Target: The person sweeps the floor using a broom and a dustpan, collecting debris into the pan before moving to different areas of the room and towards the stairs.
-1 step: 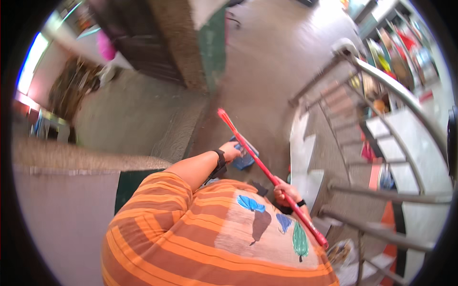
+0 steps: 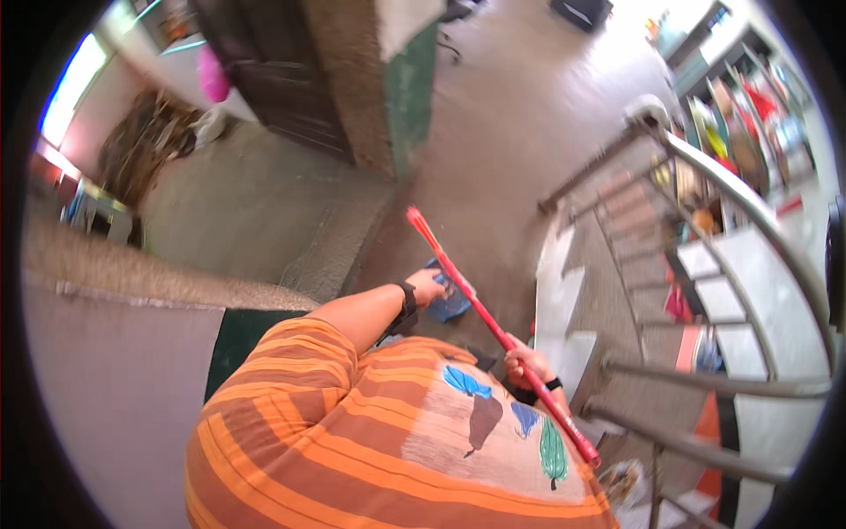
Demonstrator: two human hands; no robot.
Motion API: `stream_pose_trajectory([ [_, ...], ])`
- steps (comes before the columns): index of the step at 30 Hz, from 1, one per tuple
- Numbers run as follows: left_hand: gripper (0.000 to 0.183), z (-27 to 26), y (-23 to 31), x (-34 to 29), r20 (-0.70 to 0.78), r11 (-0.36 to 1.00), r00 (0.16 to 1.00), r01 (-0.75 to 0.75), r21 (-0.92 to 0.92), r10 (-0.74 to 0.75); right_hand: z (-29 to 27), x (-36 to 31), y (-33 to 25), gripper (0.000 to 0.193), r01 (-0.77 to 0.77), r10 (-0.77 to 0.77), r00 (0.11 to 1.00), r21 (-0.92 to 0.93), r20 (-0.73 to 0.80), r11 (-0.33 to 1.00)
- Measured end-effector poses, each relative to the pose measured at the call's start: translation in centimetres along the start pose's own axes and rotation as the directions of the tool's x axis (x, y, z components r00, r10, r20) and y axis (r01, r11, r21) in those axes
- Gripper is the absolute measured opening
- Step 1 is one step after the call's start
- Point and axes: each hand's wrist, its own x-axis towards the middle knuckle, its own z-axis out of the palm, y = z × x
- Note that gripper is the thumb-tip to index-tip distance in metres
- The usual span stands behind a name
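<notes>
My right hand (image 2: 529,363) is wrapped around a long red stick (image 2: 483,310), gripping it below its middle. The stick slants across in front of me; its paler, ragged-looking tip points up and left over the floor, and its lower end lies near my striped shirt. My left hand (image 2: 427,287) is closed at the near edge of a blue, see-through plastic container (image 2: 451,302), which hangs low past the stick. Part of the container is hidden by the stick and my fingers, so its exact kind does not show.
On the right, a metal railing (image 2: 724,181) runs beside stairs (image 2: 577,295). A low wall (image 2: 132,331) borders my left, with a brown door (image 2: 273,75) beyond. Firewood-like brown sticks (image 2: 145,145) are heaped at far left. A black box (image 2: 582,12) stands on the floor ahead.
The view has shifted slightly, so more of the black box ahead shows. Both hands keep their grip, with the stick at nearly the same slant.
</notes>
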Motion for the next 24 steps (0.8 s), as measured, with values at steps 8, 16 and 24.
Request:
stream_pose_trajectory([
  [8,0.056,-5.9,-4.1,-1.9,-0.155,0.991,0.986,0.038,-0.128,-0.058,6.2,6.2,-4.9,0.061,-0.076,-0.04,0.973,-0.477,-0.227,0.876],
  [16,0.065,-11.9,-6.7,-3.6,-0.185,0.969,0.978,0.049,-0.243,-0.096,8.1,13.3,-10.4,0.047,-0.117,-0.14,0.931,-0.639,-0.338,0.76],
  [24,0.065,-15.0,-6.6,-2.9,-0.295,0.948,0.938,0.091,-0.305,-0.184,8.8,20.9,-9.9,0.053,-0.223,-0.126,0.921,-0.766,-0.367,0.604],
])
